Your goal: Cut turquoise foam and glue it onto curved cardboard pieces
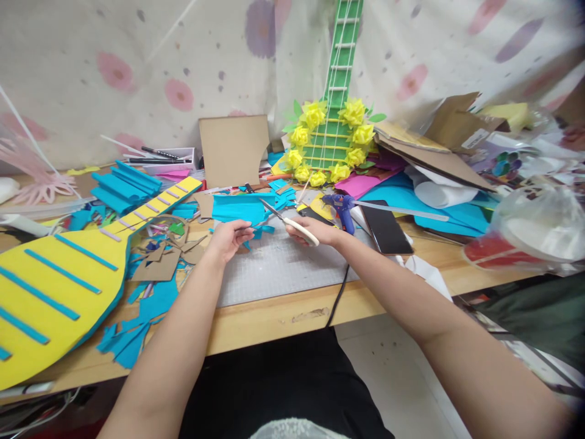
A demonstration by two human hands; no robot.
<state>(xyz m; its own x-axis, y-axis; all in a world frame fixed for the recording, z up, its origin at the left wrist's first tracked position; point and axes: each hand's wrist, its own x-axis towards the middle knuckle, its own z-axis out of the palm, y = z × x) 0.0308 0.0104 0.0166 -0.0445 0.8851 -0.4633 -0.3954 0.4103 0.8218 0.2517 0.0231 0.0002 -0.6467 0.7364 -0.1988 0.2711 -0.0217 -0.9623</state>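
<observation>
My left hand [232,239] is over the left side of the grey cutting mat [287,271], its fingers pinched at the near edge of a piece of blue paper [237,208]. My right hand [316,230] grips a pair of scissors [299,230] by the pale handles. The metal blades point up and left, toward the paper, and look slightly parted. A narrow blue scrap [264,231] shows between the two hands. Part of the grip is hidden behind my left fingers.
A yellow cardboard lute shape [68,274] lies left beside blue scraps [150,311]. Behind stands a green one [326,146] with yellow paper flowers. A blue glue gun [343,211], a phone [388,228] and a bagged red tub [493,253] sit on the right.
</observation>
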